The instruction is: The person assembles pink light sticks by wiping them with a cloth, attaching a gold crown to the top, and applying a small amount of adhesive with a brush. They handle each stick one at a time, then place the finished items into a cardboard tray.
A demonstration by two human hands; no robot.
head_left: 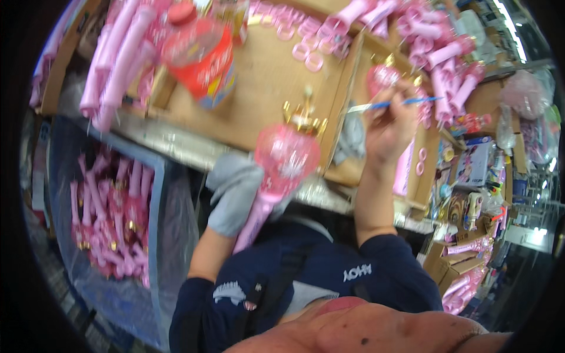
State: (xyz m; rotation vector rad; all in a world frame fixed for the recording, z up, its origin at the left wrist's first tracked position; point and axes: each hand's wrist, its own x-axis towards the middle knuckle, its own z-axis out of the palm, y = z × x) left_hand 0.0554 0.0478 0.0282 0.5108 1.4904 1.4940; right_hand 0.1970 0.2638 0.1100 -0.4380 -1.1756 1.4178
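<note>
Head view shows the left grip [235, 191], in a grey glove, closed around a pink heart wand [287, 159]. The wand leans in front of the person's tummy, by the front edge of the bench [170, 139], with its gold crown [305, 119] on top. The bare right grip [393, 120] pinches a thin blue-and-white stick [425, 100], which is not touching the crown. Pink rings [313, 62] lie in a cardboard tray [259, 88] near a red packet [203, 59]. More pink wands [115, 226] fill a bin [155, 235] on the left.
</note>
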